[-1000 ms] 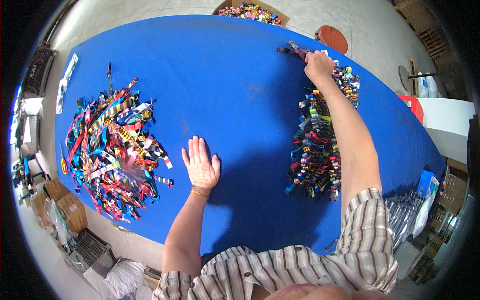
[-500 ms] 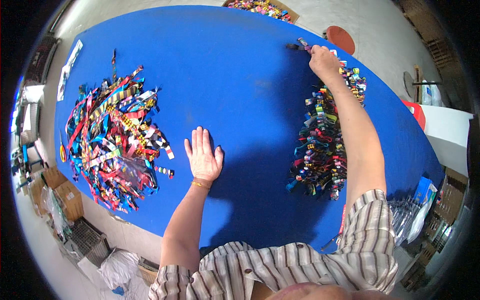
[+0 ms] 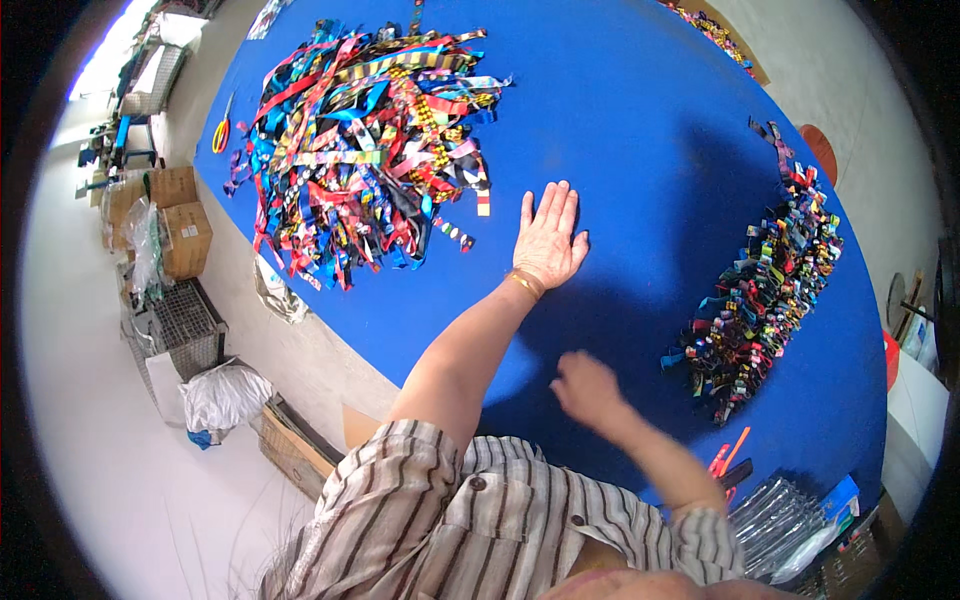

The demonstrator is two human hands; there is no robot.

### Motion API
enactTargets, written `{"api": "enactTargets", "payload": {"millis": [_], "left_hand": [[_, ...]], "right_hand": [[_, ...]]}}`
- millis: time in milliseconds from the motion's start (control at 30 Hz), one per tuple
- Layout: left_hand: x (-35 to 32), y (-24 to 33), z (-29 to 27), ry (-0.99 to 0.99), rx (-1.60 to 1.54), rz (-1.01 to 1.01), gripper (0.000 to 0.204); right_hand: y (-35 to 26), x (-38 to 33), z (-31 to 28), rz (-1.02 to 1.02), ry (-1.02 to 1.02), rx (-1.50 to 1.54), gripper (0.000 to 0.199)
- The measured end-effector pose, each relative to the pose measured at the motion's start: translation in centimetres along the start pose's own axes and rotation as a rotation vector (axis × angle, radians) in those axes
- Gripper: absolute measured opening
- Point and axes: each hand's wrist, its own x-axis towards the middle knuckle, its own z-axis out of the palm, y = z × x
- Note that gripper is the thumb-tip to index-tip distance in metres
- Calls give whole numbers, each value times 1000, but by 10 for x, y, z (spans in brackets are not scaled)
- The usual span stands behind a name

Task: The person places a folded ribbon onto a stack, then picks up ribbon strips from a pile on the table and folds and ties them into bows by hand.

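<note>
My left hand (image 3: 548,240) lies flat on the blue table (image 3: 600,110), fingers stretched out and nothing in it. Just beyond its fingertips, to the left, spreads a large tangled heap of multicoloured patterned ribbon straps (image 3: 370,150). Low over the near part of the table, close to my body, is my right hand (image 3: 588,388). Its fingers look curled but are smeared by motion, and nothing can be made out in them. Along the right side runs a dense row of looped ribbon straps (image 3: 770,290). A dark and purple strap (image 3: 776,145) sticks out at its far end.
Yellow-handled scissors (image 3: 221,135) lie at the table's left edge. Near right are red-and-orange tools (image 3: 730,462) and clear plastic packs (image 3: 780,515). Beyond the table stand a red round stool (image 3: 820,152) and a box of straps (image 3: 718,35). Cardboard boxes (image 3: 185,238) stand left.
My right hand has left the far end of the strap row and come back near my body. The strap it held now lies there. The view has swung left; my left hand stays flat.
</note>
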Motion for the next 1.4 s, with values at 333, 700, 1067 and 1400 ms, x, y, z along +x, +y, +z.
{"api": "enactTargets", "payload": {"millis": [333,700,1067,1400], "left_hand": [[-7,-11,11,106,48,32,64],[-83,-107,-78,-1,47,-127,39],[-134,-216,-129,-290,209,-350,38],[-163,-199,-106,-94,-59,-240,21]], "right_hand": [[-38,-13,66,152,261,114,30],[-42,-11,68,282,252,58,30],[-47,-55,110,470,240,-60,30],[-39,-113,136,654,83,3,35]]}}
